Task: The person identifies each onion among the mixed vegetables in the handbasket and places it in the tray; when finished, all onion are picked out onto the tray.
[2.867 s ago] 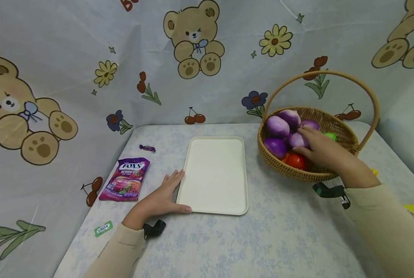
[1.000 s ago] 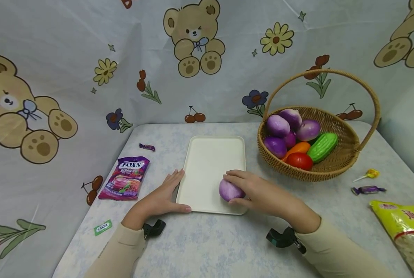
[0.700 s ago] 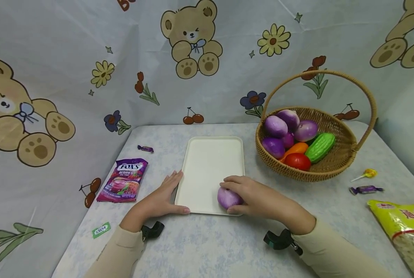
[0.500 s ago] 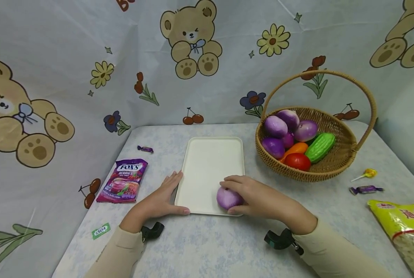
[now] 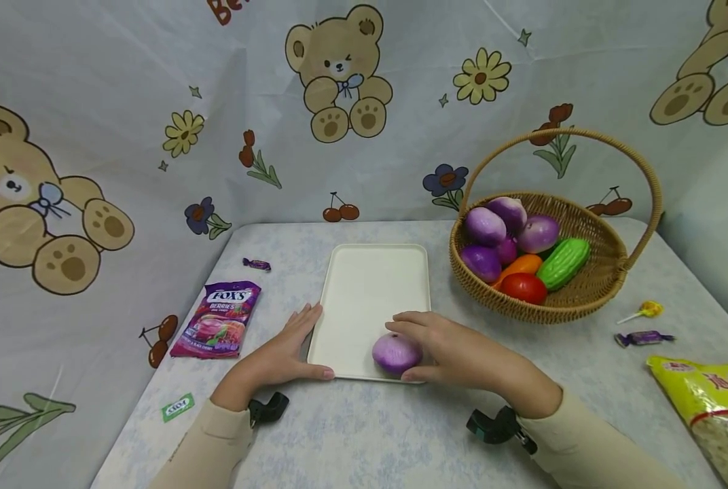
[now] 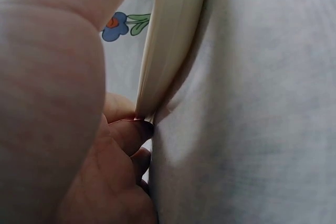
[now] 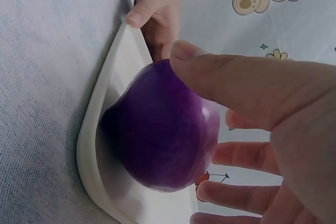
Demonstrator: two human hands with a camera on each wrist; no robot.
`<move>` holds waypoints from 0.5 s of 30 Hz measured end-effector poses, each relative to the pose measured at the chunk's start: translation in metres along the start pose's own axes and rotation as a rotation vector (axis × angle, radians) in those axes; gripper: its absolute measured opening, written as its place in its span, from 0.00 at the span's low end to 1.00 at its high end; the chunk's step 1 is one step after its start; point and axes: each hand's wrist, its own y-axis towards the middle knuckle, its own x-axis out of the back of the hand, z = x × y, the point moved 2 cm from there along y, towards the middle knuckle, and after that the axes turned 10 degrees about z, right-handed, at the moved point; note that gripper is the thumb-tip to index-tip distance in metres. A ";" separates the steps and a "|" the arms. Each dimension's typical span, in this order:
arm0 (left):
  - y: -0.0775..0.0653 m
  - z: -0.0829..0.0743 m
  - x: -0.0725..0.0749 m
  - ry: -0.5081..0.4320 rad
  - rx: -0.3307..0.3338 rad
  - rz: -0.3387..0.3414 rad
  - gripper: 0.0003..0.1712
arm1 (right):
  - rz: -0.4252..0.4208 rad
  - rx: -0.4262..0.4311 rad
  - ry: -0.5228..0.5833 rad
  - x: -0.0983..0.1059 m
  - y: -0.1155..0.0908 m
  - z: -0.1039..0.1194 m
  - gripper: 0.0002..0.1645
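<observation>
A purple onion sits on the near right corner of a cream rectangular tray. My right hand is beside it, fingers spread and thumb apart; in the right wrist view the fingers stand loosely round the onion without curling over it. Whether a fingertip still touches it is hard to tell. My left hand rests at the tray's left near corner, thumb along the near edge and fingers against the left side. In the left wrist view its fingertips meet the rim of the tray.
At the right rear stands a wicker basket with several purple onions, a carrot, a tomato and a green gourd. A lollipop, a wrapped candy and a yellow bag lie right. A purple candy bag lies left.
My right hand has come from the basket to the tray with the onion. The onion now sits slightly further left of the palm and its fingers have loosened. The left hand stays put.
</observation>
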 end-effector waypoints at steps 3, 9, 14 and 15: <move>0.000 0.000 -0.001 0.000 0.002 -0.003 0.77 | -0.010 0.014 -0.010 0.001 -0.001 0.002 0.44; 0.000 0.000 -0.001 0.006 0.005 -0.005 0.77 | -0.020 0.023 -0.012 0.005 -0.002 0.004 0.44; 0.000 0.000 -0.001 0.002 0.007 -0.004 0.77 | -0.035 0.018 -0.003 0.007 -0.003 0.004 0.44; 0.000 0.000 -0.001 0.002 0.003 -0.003 0.77 | -0.042 0.019 -0.001 0.009 -0.004 0.004 0.43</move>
